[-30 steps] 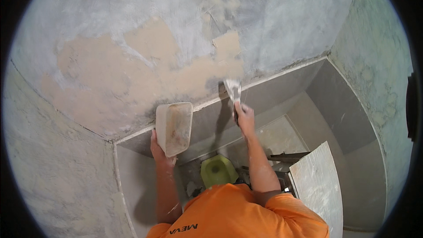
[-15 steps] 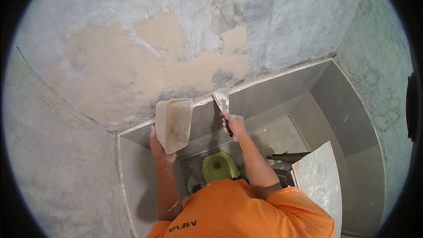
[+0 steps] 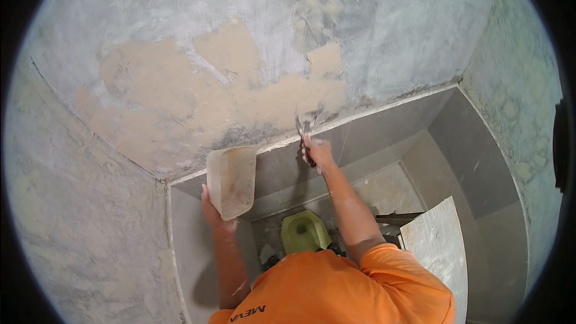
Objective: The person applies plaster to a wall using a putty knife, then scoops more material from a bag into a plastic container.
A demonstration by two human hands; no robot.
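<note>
My left hand (image 3: 218, 211) is closed on a pale rectangular plastic tub (image 3: 233, 181), its open top tilted to the right. Smears coat the tub's inside. In my right hand (image 3: 320, 153) is a dark-handled putty knife (image 3: 307, 125), its light blade pointing up at the wall and blurred by motion. That blade is over the lower edge of a beige patch of filler (image 3: 198, 105), just above the tile border. Whether it touches the wall I cannot tell. The patch spreads unevenly across the grey wall (image 3: 396, 30).
Grey tiles (image 3: 384, 121) cover the lower walls, topped by a pale ledge (image 3: 408, 95). Below my arms is a green squat toilet (image 3: 303, 232). A pale board (image 3: 438, 243) with dark supports stands at my right. A rough side wall (image 3: 102, 222) rises at my left.
The putty knife's blade has moved up from the tile ledge to the lower wall and turned. The tub has shifted slightly left against the wall, still in my left hand.
</note>
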